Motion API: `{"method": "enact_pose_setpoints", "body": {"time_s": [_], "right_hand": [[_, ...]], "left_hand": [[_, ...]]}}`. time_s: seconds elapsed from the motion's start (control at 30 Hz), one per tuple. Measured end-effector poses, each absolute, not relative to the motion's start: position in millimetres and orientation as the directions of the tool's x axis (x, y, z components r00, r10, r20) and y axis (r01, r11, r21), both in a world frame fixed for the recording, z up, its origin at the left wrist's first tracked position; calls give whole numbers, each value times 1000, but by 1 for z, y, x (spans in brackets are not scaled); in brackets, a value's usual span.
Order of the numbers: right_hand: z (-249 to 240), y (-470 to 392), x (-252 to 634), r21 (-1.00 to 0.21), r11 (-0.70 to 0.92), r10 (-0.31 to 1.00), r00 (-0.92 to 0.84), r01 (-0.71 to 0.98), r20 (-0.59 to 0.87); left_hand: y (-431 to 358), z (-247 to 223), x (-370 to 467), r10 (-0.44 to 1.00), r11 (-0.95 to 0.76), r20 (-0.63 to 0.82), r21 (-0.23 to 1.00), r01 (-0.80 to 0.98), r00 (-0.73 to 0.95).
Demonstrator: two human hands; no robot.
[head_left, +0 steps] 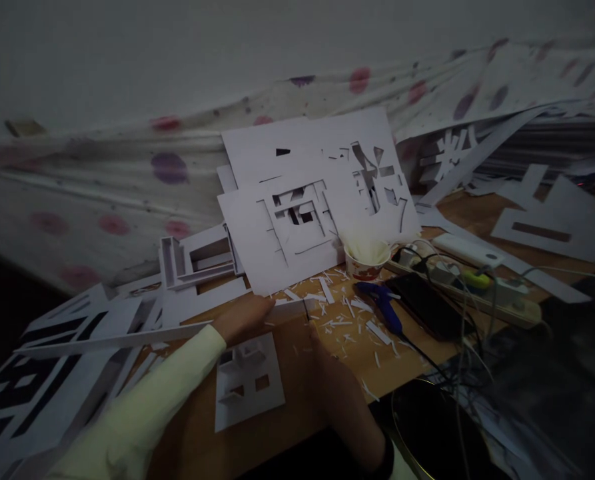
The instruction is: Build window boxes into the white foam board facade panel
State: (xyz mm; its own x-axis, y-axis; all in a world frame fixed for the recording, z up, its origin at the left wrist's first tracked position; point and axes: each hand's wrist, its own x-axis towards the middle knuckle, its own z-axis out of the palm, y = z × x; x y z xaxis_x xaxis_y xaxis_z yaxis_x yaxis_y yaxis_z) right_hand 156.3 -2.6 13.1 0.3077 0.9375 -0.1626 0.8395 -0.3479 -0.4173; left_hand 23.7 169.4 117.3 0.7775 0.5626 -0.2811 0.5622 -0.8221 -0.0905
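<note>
A long, narrow white strip (122,341) runs from the left across the table, and my left hand (244,317) grips it near its right part. The strip's end reaches toward my right hand (338,387), whose fingers are closed just below it. A thin dark object (306,309) crosses the strip above those fingertips; its kind is too dim to tell. Between my forearms lies a white square panel (250,383) with cut-out openings and small raised pieces.
White cut-out boards (247,233) lean at the back. A paper cup (367,260), blue glue gun (384,307), dark phone (430,303) and power strip (507,303) with cables stand right. Paper scraps litter the middle. White box-like letter pieces (197,263) and sheets lie left.
</note>
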Motion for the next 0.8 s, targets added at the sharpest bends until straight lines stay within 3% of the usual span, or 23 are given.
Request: {"method": "enact_pose_setpoints", "body": {"time_s": [0.37,0.8], "right_hand": [[32,-3,158,-416,-274,961,226,867,-161],[54,-7,159,-447,-299,949,212,843,-235]], "left_hand": [[185,99,23,579,-811,-302,-118,573,757],[178,113,28,571,-814,-358,-132,565,739]]}}
